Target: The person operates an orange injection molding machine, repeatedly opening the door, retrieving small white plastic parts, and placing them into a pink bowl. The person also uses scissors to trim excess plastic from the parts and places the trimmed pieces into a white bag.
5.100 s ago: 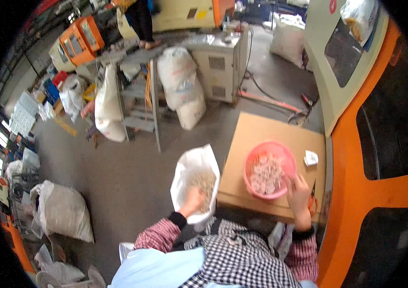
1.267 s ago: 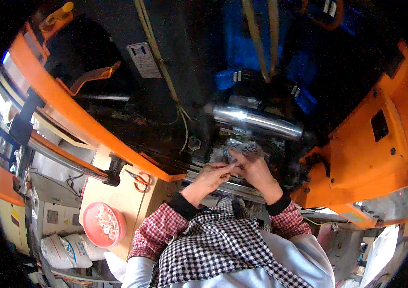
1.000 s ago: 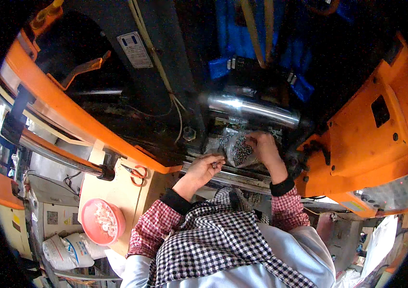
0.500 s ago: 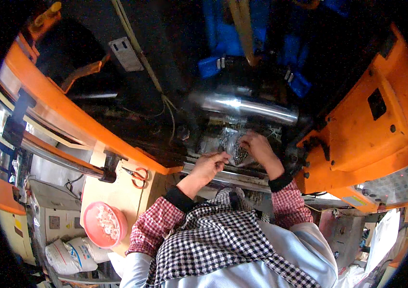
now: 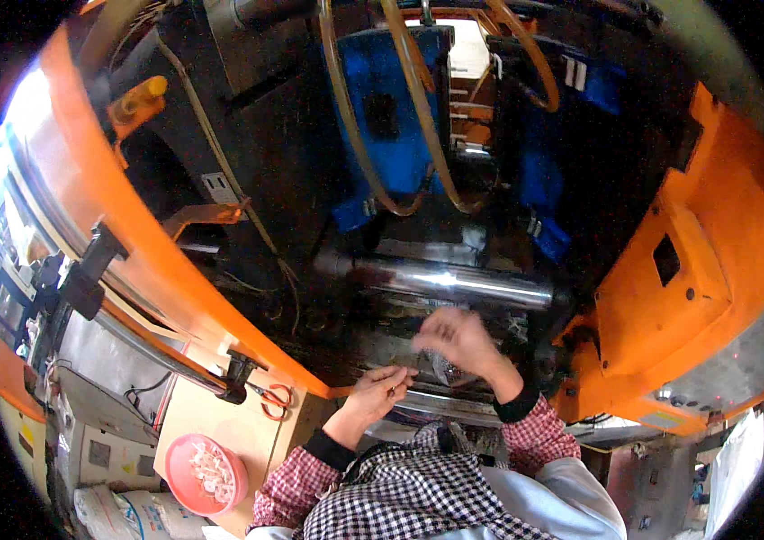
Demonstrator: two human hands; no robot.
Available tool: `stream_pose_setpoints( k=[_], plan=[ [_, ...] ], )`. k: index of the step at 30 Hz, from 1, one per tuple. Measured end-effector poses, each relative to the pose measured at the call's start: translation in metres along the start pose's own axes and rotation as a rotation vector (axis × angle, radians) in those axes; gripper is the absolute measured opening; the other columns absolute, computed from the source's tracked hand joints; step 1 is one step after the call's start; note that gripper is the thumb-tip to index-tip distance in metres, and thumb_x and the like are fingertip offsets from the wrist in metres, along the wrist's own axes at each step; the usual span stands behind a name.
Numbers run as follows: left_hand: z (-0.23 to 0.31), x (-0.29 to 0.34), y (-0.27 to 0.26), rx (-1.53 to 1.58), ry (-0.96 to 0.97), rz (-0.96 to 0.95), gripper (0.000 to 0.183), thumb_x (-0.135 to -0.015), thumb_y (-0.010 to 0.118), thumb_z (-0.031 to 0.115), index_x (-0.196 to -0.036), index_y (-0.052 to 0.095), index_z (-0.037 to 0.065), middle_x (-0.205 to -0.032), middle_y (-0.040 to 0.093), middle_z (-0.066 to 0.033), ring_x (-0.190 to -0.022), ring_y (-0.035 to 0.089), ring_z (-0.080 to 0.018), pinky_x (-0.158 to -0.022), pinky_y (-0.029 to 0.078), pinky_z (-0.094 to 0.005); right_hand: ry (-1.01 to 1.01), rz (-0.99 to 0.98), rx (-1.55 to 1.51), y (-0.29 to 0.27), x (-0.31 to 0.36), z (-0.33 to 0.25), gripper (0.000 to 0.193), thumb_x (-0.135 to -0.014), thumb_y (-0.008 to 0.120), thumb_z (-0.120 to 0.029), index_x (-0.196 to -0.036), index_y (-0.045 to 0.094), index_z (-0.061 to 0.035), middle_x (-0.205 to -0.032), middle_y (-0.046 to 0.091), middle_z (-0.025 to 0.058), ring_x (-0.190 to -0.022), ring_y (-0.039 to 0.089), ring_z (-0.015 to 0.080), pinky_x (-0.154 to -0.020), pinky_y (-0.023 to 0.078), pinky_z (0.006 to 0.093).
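Observation:
My left hand (image 5: 377,398) is at the front edge of the machine opening. Its thumb and fingertips are pinched together on something too small to make out. Just beyond it and to its right, my right hand (image 5: 461,342) is raised, its fingers curled and smeared by motion, so what they hold does not show. Beneath that hand lies a clear plastic bag (image 5: 443,371) with small shiny bits in it, partly covered by the wrist. A polished metal bar (image 5: 454,283) runs across just past my hands.
Orange machine panels stand at left (image 5: 143,229) and right (image 5: 661,337). On a tan board (image 5: 260,432) at lower left are orange-handled snips (image 5: 274,402) and a pink bowl (image 5: 186,495) of small pale pieces. Blue mould halves (image 5: 391,99) and yellowish hoses (image 5: 418,117) are beyond the bar.
The view has tilted up, showing more of the blue blocks and hoses. My right hand has lifted off the bag and moved toward the left; my left hand has drawn slightly away from the bag.

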State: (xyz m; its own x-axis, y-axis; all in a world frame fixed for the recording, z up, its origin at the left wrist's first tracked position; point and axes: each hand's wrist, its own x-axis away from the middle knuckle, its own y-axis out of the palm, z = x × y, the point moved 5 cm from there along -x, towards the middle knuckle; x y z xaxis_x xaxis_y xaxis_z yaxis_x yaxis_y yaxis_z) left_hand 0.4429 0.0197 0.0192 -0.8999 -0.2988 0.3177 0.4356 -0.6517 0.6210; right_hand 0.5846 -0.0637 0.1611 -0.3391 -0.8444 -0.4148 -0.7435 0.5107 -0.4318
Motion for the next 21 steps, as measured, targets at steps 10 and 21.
stream_pose_setpoints(
  k=[10, 21],
  plan=[
    [0.020, 0.109, 0.009, 0.004, -0.016, 0.287, 0.015, -0.086, 0.053, 0.010, -0.096, 0.060, 0.001, -0.078, 0.060, -0.0020, -0.061, 0.050, -0.0047, -0.053, 0.040, -0.0145, -0.213, 0.862, -0.513, -0.056, -0.235, 0.104, 0.014, -0.088, 0.044, -0.009, -0.084, 0.056, -0.0023, -0.070, 0.057, 0.0057, -0.056, 0.053, 0.0131, -0.050, 0.042, 0.0261],
    [-0.036, 0.182, -0.007, -0.001, 0.132, 0.411, 0.025, -0.089, 0.050, 0.027, -0.097, 0.060, 0.005, -0.070, 0.053, 0.0081, -0.055, 0.041, -0.0004, -0.047, 0.033, -0.0146, 0.018, 0.722, 0.377, -0.135, -0.306, 0.110, 0.013, -0.086, 0.049, -0.011, -0.086, 0.059, -0.0032, -0.074, 0.060, 0.0070, -0.059, 0.056, 0.0145, -0.051, 0.045, 0.0274]
  ],
)
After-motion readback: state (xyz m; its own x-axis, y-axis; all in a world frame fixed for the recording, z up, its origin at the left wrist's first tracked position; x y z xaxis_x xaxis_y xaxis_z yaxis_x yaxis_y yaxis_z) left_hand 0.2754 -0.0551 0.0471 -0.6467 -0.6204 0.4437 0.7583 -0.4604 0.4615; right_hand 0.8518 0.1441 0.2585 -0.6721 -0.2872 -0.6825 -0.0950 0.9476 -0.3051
